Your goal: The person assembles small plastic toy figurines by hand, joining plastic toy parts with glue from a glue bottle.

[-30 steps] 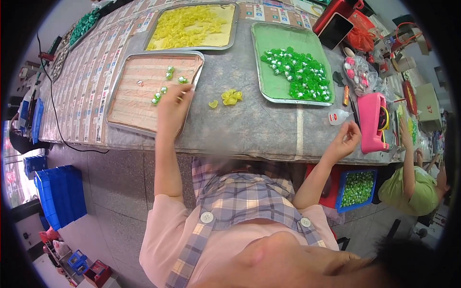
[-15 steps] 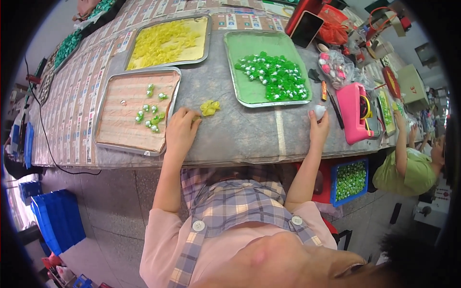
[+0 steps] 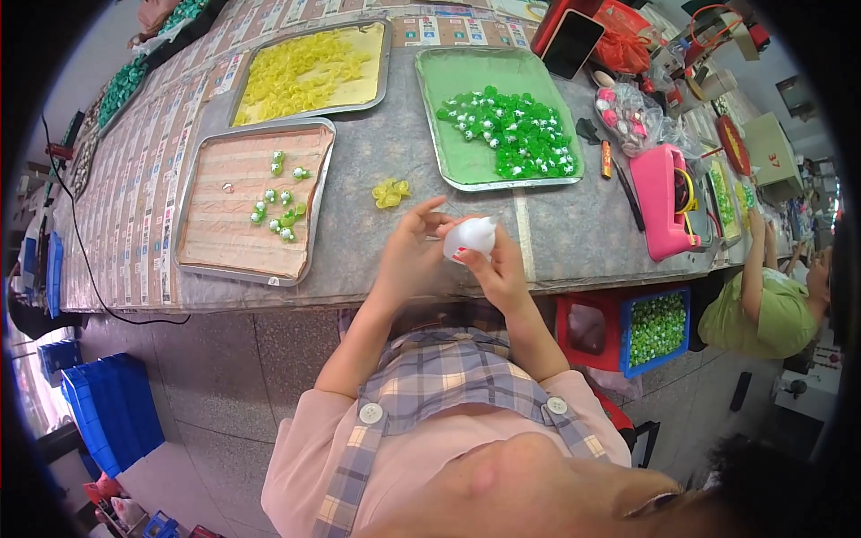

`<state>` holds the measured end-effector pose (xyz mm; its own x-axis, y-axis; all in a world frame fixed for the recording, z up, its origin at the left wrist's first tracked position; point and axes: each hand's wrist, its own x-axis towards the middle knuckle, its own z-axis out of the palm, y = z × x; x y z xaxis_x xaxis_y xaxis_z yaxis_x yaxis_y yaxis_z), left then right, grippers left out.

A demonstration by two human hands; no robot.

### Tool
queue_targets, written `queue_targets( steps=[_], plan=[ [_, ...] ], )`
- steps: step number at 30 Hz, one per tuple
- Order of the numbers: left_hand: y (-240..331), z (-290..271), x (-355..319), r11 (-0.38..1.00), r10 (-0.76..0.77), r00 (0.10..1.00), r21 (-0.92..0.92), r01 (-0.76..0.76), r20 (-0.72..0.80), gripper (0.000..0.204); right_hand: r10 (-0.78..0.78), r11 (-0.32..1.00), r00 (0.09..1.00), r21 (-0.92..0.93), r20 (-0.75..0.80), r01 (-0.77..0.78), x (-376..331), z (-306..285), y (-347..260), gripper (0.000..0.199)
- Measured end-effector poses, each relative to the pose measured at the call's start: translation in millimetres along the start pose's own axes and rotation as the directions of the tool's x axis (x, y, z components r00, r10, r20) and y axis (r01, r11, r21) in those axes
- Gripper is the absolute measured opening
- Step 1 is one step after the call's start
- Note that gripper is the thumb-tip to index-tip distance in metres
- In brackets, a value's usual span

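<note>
The white piece (image 3: 470, 238) was held above the near edge of the grey table (image 3: 377, 255), just in front of the person's chest. The right hand (image 3: 499, 269) gripped it from below with closed fingers. The left hand (image 3: 411, 251) was beside it, its fingers curled loosely and the fingertips touching or almost touching the piece; I could not tell which. The piece looked rounded, with its narrow end pointing up and to the right, but its exact shape was hard to make out.

Around the piece, the table surface was free. The small yellow pile (image 3: 390, 192) lay beyond the left hand. The brown-lined tray (image 3: 235, 260) was well to the left of the piece, and the green tray (image 3: 453, 85) lay further away, behind it.
</note>
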<state>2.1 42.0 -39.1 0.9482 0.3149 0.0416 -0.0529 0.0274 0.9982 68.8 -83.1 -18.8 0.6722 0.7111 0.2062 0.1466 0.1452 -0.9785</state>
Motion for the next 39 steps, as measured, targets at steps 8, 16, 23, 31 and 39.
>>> queue_targets(
  steps=[8, 16, 23, 31, 39],
  plan=[
    [-0.4, -5.5, -10.0, 0.66, -0.226, 0.973, -0.743, 0.11, -0.056, 0.034, 0.001, 0.926, 0.99, 0.373, -0.141, 0.052, 2.6, 10.8, -11.6, 0.032],
    [-2.6, -9.8, -15.9, 0.466, -0.189, 0.98, -0.874, 0.141, 0.057, 0.03, -0.148, 0.965, 0.893, 0.134, -0.424, 0.224, -9.0, -28.3, -13.5, 0.042],
    [-0.4, -6.0, -18.3, 0.436, -0.203, 0.977, -0.887, 0.156, 0.072, 0.03, -0.293, 0.951, 0.79, -0.08, -0.539, 0.298, -8.2, -18.3, -19.2, 0.041],
    [-0.3, -4.8, -17.4, 0.416, -0.202, 0.975, -0.894, 0.167, 0.088, 0.031, -0.519, 0.821, 0.795, -0.444, -0.315, 0.359, -10.5, -16.6, -16.6, 0.037],
    [1.4, -4.6, -18.0, 0.451, -0.213, 0.974, -0.877, 0.164, 0.073, 0.03, -0.524, 0.793, 0.81, -0.498, -0.263, 0.352, -10.4, -12.1, -13.9, 0.035]
  ],
)
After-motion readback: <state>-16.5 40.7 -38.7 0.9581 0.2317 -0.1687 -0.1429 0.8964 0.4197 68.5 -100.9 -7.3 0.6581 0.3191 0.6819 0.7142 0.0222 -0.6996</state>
